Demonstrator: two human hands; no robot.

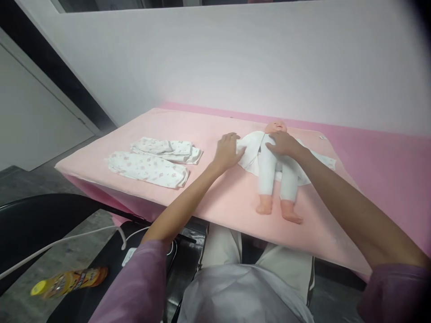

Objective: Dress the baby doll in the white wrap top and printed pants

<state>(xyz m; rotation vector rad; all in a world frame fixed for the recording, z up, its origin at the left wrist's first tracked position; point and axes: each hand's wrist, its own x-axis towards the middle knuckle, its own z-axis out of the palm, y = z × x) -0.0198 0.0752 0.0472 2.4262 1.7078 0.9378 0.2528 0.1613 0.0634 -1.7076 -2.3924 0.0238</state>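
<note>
A baby doll (pixel 268 168) lies on its back on the pink-covered table, feet toward me. It wears white leggings, and a white baby shirt (pixel 252 154) is spread beneath it, with one front panel over the chest's left side. At the end of the shirt's left sleeve, my left hand (pixel 227 151) has thumb and fingers closed around the cloth. My right hand (pixel 286 143) rests on the doll's upper chest, just below the head, thumb and fingers apart. The shirt's other sleeve (pixel 325 160) stretches out to the right, partly behind my right forearm.
Folded patterned baby clothes (pixel 148 169) lie on the left of the pink table cover (pixel 215 202). A white wall (pixel 235 63) stands behind. At lower left, a yellow-capped bottle (pixel 72 281) and a white cable (pixel 67 240) are by a black chair (pixel 43 215).
</note>
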